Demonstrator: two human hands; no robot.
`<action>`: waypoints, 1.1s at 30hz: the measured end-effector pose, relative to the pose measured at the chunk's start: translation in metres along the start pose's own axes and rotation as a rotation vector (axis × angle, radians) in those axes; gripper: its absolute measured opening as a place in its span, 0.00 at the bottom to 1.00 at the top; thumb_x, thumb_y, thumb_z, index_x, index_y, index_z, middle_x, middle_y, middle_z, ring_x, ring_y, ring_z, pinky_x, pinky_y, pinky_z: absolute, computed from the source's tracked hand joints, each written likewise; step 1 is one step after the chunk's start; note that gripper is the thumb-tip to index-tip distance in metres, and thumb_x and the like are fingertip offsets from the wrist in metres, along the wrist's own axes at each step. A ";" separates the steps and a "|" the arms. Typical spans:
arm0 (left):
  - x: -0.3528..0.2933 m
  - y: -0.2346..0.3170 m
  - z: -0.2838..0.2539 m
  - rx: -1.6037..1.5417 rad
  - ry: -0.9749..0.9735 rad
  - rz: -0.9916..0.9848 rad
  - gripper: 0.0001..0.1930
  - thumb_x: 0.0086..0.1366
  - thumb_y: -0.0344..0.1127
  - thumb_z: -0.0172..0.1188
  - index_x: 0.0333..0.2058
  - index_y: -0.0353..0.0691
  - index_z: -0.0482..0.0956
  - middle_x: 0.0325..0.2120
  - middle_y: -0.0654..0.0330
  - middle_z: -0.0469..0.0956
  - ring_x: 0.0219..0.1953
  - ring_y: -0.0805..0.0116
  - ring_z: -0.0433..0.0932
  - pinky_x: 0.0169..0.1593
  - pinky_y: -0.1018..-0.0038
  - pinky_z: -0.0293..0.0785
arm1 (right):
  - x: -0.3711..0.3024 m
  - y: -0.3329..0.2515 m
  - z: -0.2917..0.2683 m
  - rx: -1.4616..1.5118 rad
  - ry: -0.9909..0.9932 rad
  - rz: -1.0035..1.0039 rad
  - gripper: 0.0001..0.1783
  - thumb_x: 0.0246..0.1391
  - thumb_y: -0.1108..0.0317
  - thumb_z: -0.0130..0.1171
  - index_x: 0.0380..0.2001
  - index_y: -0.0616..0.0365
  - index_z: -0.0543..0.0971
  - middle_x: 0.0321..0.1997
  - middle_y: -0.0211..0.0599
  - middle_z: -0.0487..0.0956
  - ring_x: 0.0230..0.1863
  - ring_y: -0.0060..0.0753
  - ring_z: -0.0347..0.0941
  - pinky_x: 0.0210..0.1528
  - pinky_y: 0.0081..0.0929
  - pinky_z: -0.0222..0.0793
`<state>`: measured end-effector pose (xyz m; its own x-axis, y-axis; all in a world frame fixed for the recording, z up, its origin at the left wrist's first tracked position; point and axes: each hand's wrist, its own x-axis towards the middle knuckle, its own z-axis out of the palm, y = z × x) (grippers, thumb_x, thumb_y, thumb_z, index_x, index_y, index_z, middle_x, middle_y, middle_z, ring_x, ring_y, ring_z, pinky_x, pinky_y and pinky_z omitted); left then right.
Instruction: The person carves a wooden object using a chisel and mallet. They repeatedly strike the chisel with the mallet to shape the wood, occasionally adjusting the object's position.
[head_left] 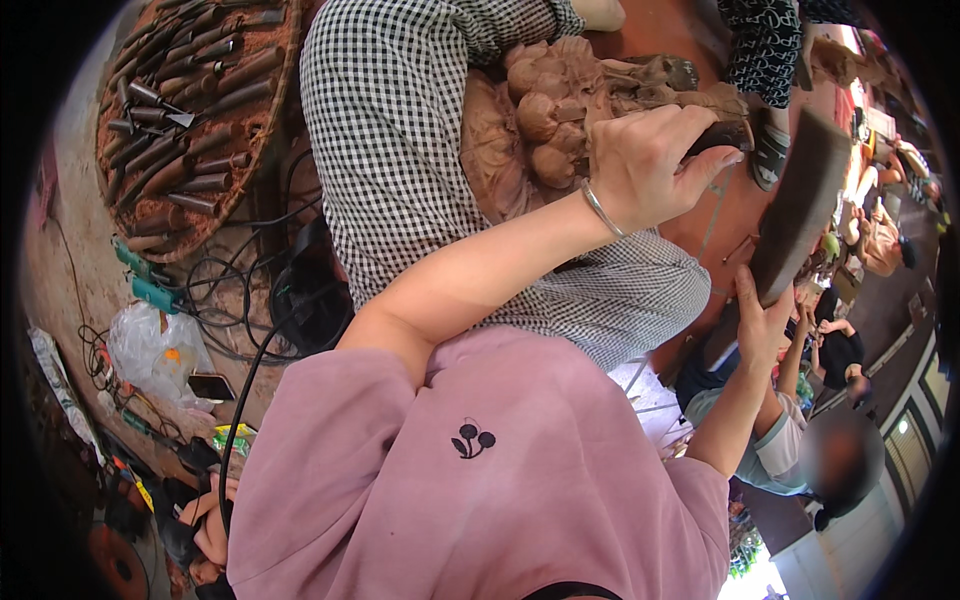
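Observation:
My left hand point(650, 165), with a metal bangle at the wrist, is wrapped round a dark wooden-handled chisel point(722, 138); the handle's butt end shows, and its blade is hidden. Just below the hand, between my legs, lies a brown wood carving point(545, 110) with rounded, bulging forms. My right hand point(762, 312) grips the lower end of a long, flat, dark wooden mallet point(800, 210). It is raised to the right of the carving, apart from the chisel handle.
At the far left, a round woven tray point(275, 120) holds many chisels in reddish sawdust. Black cables point(245, 275), a green connector point(150, 290), a plastic bag point(150, 345) and a phone point(212, 387) lie on the floor. Other people sit nearby; one point(775, 440) is close on my right.

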<state>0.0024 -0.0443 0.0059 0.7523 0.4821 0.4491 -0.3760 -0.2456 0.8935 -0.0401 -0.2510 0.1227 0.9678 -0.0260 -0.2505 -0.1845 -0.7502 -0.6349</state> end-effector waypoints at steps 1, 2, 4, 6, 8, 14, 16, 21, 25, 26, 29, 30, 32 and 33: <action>0.000 0.000 -0.001 0.002 -0.001 -0.002 0.15 0.60 0.47 0.64 0.34 0.40 0.80 0.23 0.60 0.80 0.19 0.64 0.78 0.22 0.73 0.72 | -0.002 0.000 0.004 0.020 0.034 0.048 0.23 0.53 0.69 0.67 0.51 0.62 0.73 0.33 0.33 0.77 0.35 0.23 0.71 0.40 0.23 0.68; 0.000 0.000 -0.002 0.005 -0.001 -0.004 0.15 0.60 0.47 0.64 0.34 0.40 0.80 0.23 0.60 0.80 0.19 0.63 0.78 0.22 0.73 0.72 | -0.002 -0.003 0.006 -0.103 0.025 -0.043 0.23 0.53 0.69 0.67 0.51 0.62 0.73 0.33 0.33 0.77 0.34 0.23 0.71 0.40 0.23 0.68; 0.000 0.000 -0.002 -0.001 0.000 0.008 0.15 0.61 0.47 0.64 0.34 0.40 0.80 0.23 0.60 0.80 0.19 0.63 0.79 0.22 0.73 0.72 | 0.000 -0.009 0.006 -0.346 0.011 -0.228 0.22 0.54 0.70 0.66 0.50 0.62 0.73 0.33 0.33 0.77 0.34 0.22 0.71 0.39 0.22 0.68; -0.001 0.000 -0.004 -0.012 0.005 0.026 0.15 0.60 0.47 0.64 0.34 0.40 0.80 0.22 0.60 0.80 0.19 0.63 0.79 0.22 0.73 0.72 | -0.001 -0.002 0.003 -0.219 0.016 -0.176 0.23 0.53 0.69 0.67 0.51 0.61 0.72 0.34 0.34 0.77 0.35 0.24 0.71 0.41 0.24 0.68; -0.001 0.001 -0.006 -0.015 0.005 0.011 0.15 0.60 0.47 0.64 0.34 0.40 0.80 0.23 0.59 0.80 0.19 0.63 0.79 0.22 0.73 0.72 | -0.004 0.006 0.006 -0.081 0.066 -0.074 0.24 0.51 0.69 0.67 0.51 0.60 0.72 0.34 0.35 0.76 0.35 0.25 0.71 0.42 0.25 0.67; -0.001 0.002 -0.008 -0.034 0.015 0.024 0.14 0.60 0.46 0.65 0.34 0.40 0.80 0.23 0.59 0.80 0.20 0.63 0.79 0.23 0.73 0.73 | -0.006 0.007 0.004 -0.190 0.103 -0.149 0.25 0.52 0.67 0.68 0.50 0.63 0.72 0.40 0.34 0.77 0.40 0.27 0.72 0.46 0.28 0.68; -0.003 0.002 -0.008 -0.028 -0.012 0.060 0.14 0.59 0.45 0.65 0.34 0.40 0.80 0.22 0.60 0.79 0.20 0.64 0.78 0.23 0.73 0.72 | -0.008 0.001 0.006 -0.293 0.041 -0.184 0.25 0.52 0.67 0.68 0.50 0.64 0.72 0.41 0.34 0.77 0.40 0.27 0.72 0.47 0.27 0.68; -0.026 0.039 -0.024 0.089 -0.404 0.274 0.16 0.54 0.49 0.66 0.36 0.45 0.78 0.20 0.63 0.71 0.20 0.68 0.74 0.22 0.73 0.69 | -0.007 0.015 0.008 -0.182 0.098 -0.289 0.22 0.53 0.69 0.66 0.48 0.63 0.72 0.40 0.34 0.76 0.41 0.27 0.72 0.48 0.26 0.67; -0.045 0.049 -0.016 0.060 -0.483 0.385 0.20 0.53 0.56 0.63 0.32 0.46 0.76 0.21 0.65 0.68 0.23 0.69 0.73 0.25 0.71 0.69 | -0.009 0.045 0.011 0.078 0.232 -0.389 0.18 0.53 0.73 0.64 0.46 0.63 0.71 0.37 0.36 0.75 0.40 0.29 0.72 0.50 0.29 0.67; -0.043 0.045 -0.021 0.024 -0.520 0.388 0.20 0.54 0.58 0.62 0.30 0.46 0.75 0.21 0.65 0.68 0.23 0.68 0.73 0.24 0.71 0.69 | -0.007 0.050 0.012 0.173 0.264 -0.427 0.17 0.53 0.75 0.63 0.45 0.63 0.70 0.37 0.37 0.75 0.39 0.30 0.72 0.50 0.30 0.67; -0.038 0.031 -0.028 -0.020 -0.595 0.392 0.25 0.56 0.63 0.58 0.20 0.46 0.71 0.18 0.65 0.68 0.20 0.67 0.73 0.21 0.71 0.68 | -0.002 0.037 0.029 0.305 0.303 -0.630 0.17 0.52 0.79 0.60 0.44 0.61 0.68 0.35 0.38 0.74 0.37 0.31 0.71 0.48 0.32 0.69; -0.037 0.026 -0.028 -0.012 -0.581 0.400 0.24 0.57 0.62 0.58 0.19 0.46 0.71 0.17 0.65 0.68 0.19 0.67 0.72 0.20 0.71 0.67 | -0.001 0.037 0.033 0.337 0.318 -0.669 0.17 0.52 0.79 0.60 0.44 0.60 0.68 0.35 0.38 0.74 0.37 0.31 0.72 0.47 0.32 0.70; -0.035 0.019 -0.028 0.006 -0.554 0.416 0.25 0.58 0.61 0.59 0.17 0.46 0.70 0.15 0.66 0.67 0.17 0.67 0.72 0.18 0.71 0.66 | -0.005 0.041 0.037 0.373 0.281 -0.564 0.17 0.53 0.79 0.60 0.45 0.60 0.68 0.36 0.37 0.74 0.38 0.29 0.71 0.48 0.31 0.70; -0.035 0.019 -0.028 0.009 -0.549 0.417 0.25 0.58 0.60 0.59 0.16 0.46 0.70 0.14 0.66 0.67 0.16 0.67 0.72 0.18 0.71 0.66 | -0.008 0.046 0.040 0.383 0.274 -0.503 0.17 0.53 0.79 0.60 0.45 0.60 0.68 0.36 0.37 0.74 0.38 0.28 0.71 0.47 0.30 0.70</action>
<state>-0.0460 -0.0419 0.0069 0.7117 -0.1493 0.6864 -0.6908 -0.3258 0.6455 -0.0632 -0.2591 0.0665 0.9506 0.0605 0.3044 0.3001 -0.4299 -0.8516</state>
